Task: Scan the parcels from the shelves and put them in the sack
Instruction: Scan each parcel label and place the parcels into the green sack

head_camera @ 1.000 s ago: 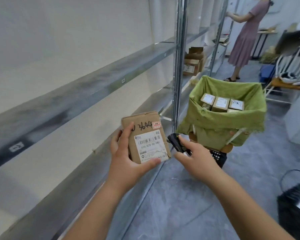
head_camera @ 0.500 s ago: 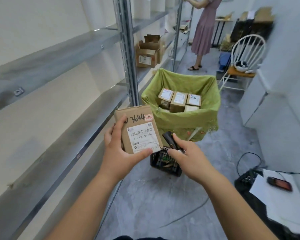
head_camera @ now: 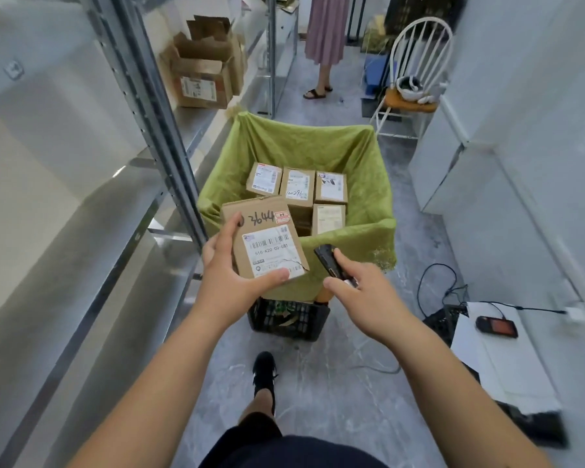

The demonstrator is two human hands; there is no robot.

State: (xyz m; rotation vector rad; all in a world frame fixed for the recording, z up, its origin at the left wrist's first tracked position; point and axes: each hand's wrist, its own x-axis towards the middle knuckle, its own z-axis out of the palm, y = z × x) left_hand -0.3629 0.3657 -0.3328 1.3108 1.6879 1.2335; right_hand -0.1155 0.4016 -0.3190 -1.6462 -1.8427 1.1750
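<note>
left hand (head_camera: 228, 282) gripping parcel (head_camera: 264, 241), above sack (head_camera: 368, 184)

Wearer's body, seen from above. Both forearms are bare from elbow to wrist; no sleeve, watch, ring or glove shows on the left hand (head_camera: 228, 282) or the right hand (head_camera: 365, 302). At 6 o'clock, dark navy or black shorts (head_camera: 284, 447) cover the hips and thigh. Just above them, one bare lower leg ends in a black shoe (head_camera: 265, 369) with white side stripes.
</note>
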